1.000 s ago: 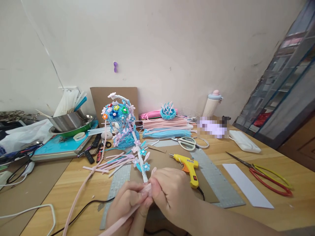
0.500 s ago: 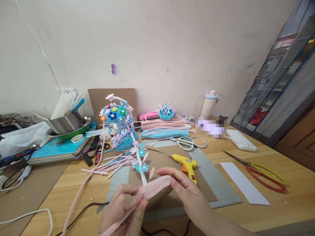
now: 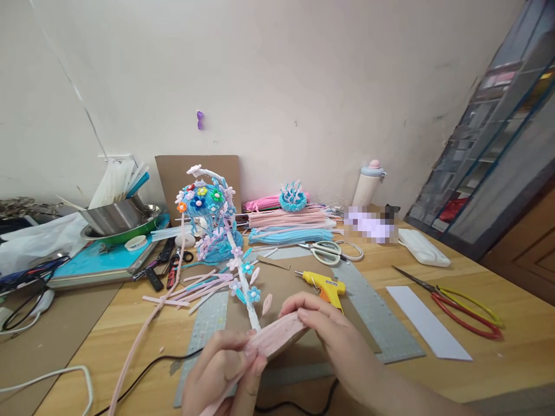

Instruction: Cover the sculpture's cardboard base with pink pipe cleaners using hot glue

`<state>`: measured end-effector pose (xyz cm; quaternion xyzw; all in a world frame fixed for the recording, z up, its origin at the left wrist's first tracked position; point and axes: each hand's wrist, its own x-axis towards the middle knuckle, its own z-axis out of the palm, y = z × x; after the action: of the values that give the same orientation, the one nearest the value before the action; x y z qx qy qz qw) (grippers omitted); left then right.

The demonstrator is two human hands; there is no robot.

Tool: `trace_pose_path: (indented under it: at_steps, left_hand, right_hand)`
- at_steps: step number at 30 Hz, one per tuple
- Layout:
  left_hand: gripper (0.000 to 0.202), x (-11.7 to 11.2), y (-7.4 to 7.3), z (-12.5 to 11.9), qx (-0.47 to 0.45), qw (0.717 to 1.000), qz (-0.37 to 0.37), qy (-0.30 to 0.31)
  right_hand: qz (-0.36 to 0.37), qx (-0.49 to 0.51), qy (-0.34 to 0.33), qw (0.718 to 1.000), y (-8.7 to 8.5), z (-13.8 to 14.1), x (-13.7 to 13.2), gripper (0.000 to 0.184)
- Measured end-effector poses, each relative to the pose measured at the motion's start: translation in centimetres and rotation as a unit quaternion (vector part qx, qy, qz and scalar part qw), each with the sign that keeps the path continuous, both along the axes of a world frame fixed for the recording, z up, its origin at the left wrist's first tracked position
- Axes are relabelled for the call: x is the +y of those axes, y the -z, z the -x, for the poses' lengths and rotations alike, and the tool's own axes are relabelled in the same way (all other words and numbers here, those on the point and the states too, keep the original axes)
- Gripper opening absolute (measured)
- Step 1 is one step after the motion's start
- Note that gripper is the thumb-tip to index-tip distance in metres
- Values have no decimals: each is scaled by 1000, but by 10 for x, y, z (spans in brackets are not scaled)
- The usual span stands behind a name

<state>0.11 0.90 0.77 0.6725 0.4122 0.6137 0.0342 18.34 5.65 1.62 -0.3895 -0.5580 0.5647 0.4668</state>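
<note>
Close to me, both hands hold a base (image 3: 278, 337) whose edge is covered with pale pink fuzzy strips. My left hand (image 3: 221, 370) pinches its left end, where a loose pink strip runs down under the fingers. At the right end, my right hand (image 3: 327, 329) is closed over the edge, thumb and fingers curled round it. A white stem (image 3: 247, 287) with blue and pink chenille flowers rises behind the base. It arches up to a blue lamp-like piece (image 3: 203, 199) covered in small coloured flowers. The base's underside is hidden from view.
A yellow glue gun (image 3: 325, 288) lies on cardboard over a grey cutting mat (image 3: 401, 341). To the right are red-and-yellow-handled scissors (image 3: 459, 309) and a white strip (image 3: 427, 323). Pale-handled scissors (image 3: 327, 252), blue chenille stems (image 3: 290, 236) and a bottle (image 3: 367, 188) stand or lie farther back.
My right hand has shifted slightly, with its thumb and fingers drawn closer together over the base's edge. The base is tilted a little more, and my left hand keeps its pinch.
</note>
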Motion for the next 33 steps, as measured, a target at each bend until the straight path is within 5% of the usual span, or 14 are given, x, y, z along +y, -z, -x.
trace_pose_path:
  at_steps: [5,9,12,23,33]
  left_hand:
    - [18,3,-5,15,84,996,-7,26]
    - [18,1,-5,19,94,995,-2,22]
    - [17,0,-4,19,93,995,-3,23]
    - [17,6,0,19,40,999,18,-12]
    - [16,3,-1,20,25,999,20,0]
  right_hand:
    - [-197,-140,-9,970,-11,-5,-3,43]
    - [-395,-284,3,874,-6,-2,-15,58]
    - [-471,-322,55,819,1,3,-19,56]
    - [-525,-373,120,756,3,18,-6,40]
    - [-526,-358,112,763,3,16,-6,41]
